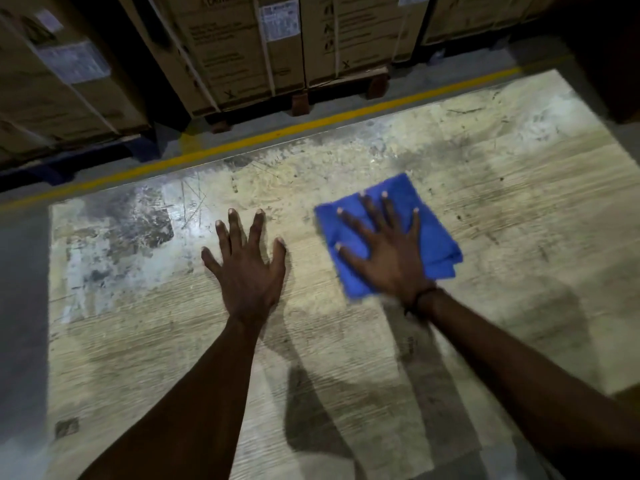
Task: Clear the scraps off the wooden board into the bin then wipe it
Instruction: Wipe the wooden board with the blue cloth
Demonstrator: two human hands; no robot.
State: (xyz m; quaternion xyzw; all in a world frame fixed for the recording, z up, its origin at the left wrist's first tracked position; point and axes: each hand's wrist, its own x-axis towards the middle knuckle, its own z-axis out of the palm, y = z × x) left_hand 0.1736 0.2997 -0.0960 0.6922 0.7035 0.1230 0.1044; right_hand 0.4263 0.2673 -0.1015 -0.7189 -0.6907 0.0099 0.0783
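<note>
The wooden board [346,341] lies flat and fills most of the view, with worn, stained patches on its left and far parts; no loose scraps are visible on it, so I judge the clearing is done and the wiping is the step in hand. The right hand [388,258] is spread open, fingers apart, and presses palm-down on a folded blue cloth [440,237], which lies on the right half of the board; it grips nothing, it only pins the cloth flat. The left hand [247,268] is also open and flat, and rests directly on the bare wood just beside the cloth, probably to steady the board. The cloth looks soft, light and limp; it will bunch up if it is pushed from one edge, so a flat palm on its middle is the good place to hold it; the board seems stiff and heavy enough to stay in place. No bin is in view, so I cannot tell what is in it; behind a yellow floor line [277,133] stand strapped cardboard boxes [235,53], all closed, their contents hidden.
</note>
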